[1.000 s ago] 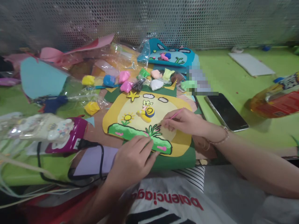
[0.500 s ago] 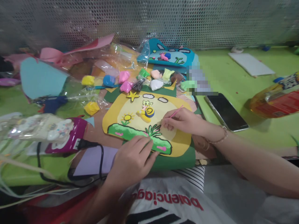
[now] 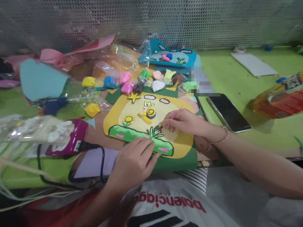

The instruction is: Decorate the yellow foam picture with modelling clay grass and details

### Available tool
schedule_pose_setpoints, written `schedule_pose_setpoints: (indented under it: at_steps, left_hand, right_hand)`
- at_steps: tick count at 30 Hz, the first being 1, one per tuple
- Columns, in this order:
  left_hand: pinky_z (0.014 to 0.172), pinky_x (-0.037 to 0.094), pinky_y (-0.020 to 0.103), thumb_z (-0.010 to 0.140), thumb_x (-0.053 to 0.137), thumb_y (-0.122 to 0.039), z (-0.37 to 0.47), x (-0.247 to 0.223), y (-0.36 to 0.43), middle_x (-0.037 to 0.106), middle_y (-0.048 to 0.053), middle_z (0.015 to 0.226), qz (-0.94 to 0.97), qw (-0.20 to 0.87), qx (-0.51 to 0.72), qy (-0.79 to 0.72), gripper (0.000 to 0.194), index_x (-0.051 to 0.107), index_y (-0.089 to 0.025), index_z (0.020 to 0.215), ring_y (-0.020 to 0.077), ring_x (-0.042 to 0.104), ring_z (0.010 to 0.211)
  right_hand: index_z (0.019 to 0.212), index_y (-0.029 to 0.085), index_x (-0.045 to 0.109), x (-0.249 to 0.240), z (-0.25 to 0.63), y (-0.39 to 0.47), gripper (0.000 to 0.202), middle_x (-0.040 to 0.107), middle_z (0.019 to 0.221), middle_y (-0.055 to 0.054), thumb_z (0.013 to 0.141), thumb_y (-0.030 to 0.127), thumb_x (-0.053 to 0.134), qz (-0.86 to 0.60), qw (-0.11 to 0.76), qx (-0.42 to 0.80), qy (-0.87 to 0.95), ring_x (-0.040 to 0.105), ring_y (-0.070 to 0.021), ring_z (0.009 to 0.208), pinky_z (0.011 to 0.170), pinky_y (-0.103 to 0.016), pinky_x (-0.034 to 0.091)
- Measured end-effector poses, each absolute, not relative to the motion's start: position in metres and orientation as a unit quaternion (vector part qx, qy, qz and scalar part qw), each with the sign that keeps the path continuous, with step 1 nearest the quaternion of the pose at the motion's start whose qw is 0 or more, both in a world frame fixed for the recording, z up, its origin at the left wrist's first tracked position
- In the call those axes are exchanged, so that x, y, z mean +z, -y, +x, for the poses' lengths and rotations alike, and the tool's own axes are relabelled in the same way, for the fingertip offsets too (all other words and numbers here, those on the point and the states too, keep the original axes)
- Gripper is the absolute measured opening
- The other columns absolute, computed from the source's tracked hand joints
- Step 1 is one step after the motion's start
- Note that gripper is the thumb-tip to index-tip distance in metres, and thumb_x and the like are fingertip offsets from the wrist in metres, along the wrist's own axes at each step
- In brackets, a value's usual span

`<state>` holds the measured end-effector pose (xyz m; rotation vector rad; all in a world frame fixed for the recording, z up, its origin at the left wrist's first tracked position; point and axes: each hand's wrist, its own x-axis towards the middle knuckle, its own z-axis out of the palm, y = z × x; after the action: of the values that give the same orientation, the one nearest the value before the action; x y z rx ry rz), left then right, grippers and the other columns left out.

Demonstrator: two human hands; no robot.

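A yellow and green paper picture (image 3: 183, 145) lies in front of me, bearing clay shapes: a snail with a blue and yellow shell (image 3: 150, 113), a yellow star (image 3: 133, 97), a sun and a green clay strip (image 3: 129, 133) with grassy leaves (image 3: 155, 132). My right hand (image 3: 181, 121) pinches a thin pink tool (image 3: 177, 111), its fingertips just right of the leaves; the tool's lower end is hidden. My left hand (image 3: 136, 159) rests on the lower edge of the picture, fingers apart and lying over the green strip, with nothing held.
Behind the picture are several bagged clay lumps (image 3: 125, 78) and a blue paper picture (image 3: 193, 60). On the right are a phone (image 3: 229, 113), a bottle (image 3: 279, 102) and a white board (image 3: 254, 64). Left are a purple pouch (image 3: 80, 134), a black cable (image 3: 103, 164) and blue paper (image 3: 42, 78).
The pink tool has tilted slightly more upright in my right hand, and that hand has shifted very slightly. My left hand stays in place.
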<state>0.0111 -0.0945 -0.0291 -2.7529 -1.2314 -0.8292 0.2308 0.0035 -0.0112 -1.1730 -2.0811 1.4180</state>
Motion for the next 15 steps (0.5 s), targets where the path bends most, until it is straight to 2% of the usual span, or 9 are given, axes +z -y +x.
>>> schedule_pose_setpoints:
  at_steps: [15]
  left_hand:
    - [0.082,0.052,0.036,0.085,0.059,-0.02,0.0112,-0.0284,0.0948,0.069,0.009,0.092,-0.88,0.008,-0.272,0.388,0.015,0.065,-0.01,0.094,0.0222,0.06,0.089]
  right_hand:
    - [0.078,0.015,0.069,-0.0077,0.2295,-0.0032,0.028,0.07,0.071,-0.004,0.089,0.034,0.051,-0.426,0.18,0.511,0.724,0.064,-0.0105,0.057,0.056,-0.021,0.054]
